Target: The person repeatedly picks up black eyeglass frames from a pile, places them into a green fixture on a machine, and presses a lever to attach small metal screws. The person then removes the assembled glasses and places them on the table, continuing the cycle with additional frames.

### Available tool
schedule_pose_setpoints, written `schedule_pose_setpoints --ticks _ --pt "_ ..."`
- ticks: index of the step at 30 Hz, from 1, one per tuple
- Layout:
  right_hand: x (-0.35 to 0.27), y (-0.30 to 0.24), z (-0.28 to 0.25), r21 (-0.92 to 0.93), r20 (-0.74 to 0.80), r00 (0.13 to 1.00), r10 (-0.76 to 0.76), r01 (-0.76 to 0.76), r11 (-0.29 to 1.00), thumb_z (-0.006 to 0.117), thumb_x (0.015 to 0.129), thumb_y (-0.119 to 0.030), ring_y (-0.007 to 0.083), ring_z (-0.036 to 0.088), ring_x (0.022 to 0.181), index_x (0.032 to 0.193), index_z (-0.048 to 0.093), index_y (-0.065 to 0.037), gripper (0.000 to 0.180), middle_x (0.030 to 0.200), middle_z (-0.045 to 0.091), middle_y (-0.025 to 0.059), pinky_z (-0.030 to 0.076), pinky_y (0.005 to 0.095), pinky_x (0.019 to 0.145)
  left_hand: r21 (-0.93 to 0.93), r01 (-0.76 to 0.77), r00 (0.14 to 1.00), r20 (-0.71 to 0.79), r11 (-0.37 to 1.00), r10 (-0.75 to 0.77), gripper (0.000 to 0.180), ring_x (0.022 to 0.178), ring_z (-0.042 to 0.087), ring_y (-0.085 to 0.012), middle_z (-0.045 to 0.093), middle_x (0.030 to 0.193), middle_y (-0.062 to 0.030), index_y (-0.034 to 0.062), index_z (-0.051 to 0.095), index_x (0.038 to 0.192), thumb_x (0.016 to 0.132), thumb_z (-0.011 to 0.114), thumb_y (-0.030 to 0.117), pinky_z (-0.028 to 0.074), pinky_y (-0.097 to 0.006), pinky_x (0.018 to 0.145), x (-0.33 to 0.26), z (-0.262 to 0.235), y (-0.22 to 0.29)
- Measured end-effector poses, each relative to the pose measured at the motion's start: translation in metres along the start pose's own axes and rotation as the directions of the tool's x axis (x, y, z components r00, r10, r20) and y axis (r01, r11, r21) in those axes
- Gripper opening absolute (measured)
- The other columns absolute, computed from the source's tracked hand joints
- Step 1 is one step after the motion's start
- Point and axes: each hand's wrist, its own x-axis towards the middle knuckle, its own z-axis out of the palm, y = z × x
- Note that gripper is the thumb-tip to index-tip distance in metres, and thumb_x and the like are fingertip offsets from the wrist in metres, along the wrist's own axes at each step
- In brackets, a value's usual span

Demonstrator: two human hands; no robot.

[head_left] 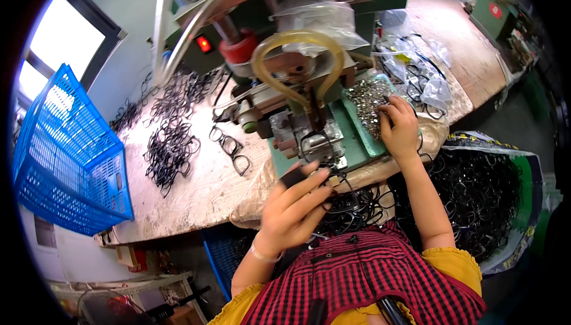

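The left hand (292,206) is curled around a black eyeglass frame (340,197), holding it near the front edge of the surface (196,191), just below the green machine (309,128). The right hand (398,125) reaches farther right, its fingertips pressed into a green tray (357,124) of small shiny metal parts (369,99); whether it grips one I cannot tell. Heaps of black frames (169,140) lie to the left, beyond them a blue basket (65,158). A big bag of frames (482,194) sits at right.
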Motion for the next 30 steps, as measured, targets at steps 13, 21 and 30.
schedule_pose_setpoints --ticks 13,21,30 --pt "0.012 -0.031 0.008 0.284 -0.043 0.987 0.158 -0.139 0.949 0.073 0.079 -0.005 0.0296 0.068 0.086 0.093 0.074 -0.005 0.013 0.09 0.072 0.0108 0.052 0.0376 0.078 0.815 0.305 0.937 -0.165 0.493 -0.307 0.035 0.111 0.06 -0.0392 0.066 0.127 -0.0171 0.0087 0.074 0.11 0.076 0.071 0.004 0.044 -0.045 0.102 -0.034 -0.085 -0.256" --pt "-0.03 0.002 -0.053 0.091 -0.088 0.977 0.192 -0.184 0.979 0.074 0.077 -0.001 0.0295 0.067 0.087 0.092 0.073 -0.004 0.015 0.089 0.071 0.0112 0.052 0.0375 0.08 0.729 0.403 0.915 -0.327 0.553 -0.237 0.016 0.11 0.063 -0.0322 0.065 0.132 -0.0147 0.0093 0.077 0.101 0.088 0.069 0.013 0.044 -0.043 0.101 -0.058 -0.095 -0.254" --pt "0.01 -0.074 -0.047 0.506 0.099 0.989 0.108 -0.144 0.851 0.074 0.077 0.0 0.0261 0.068 0.086 0.089 0.073 -0.002 0.013 0.09 0.072 0.0109 0.052 0.0357 0.079 -0.552 0.476 0.54 -0.431 0.684 -0.723 0.022 0.06 0.046 -0.0044 0.056 0.077 0.0026 0.0067 0.06 0.112 0.106 0.053 0.027 0.034 -0.018 0.052 -0.03 -0.08 -0.182"
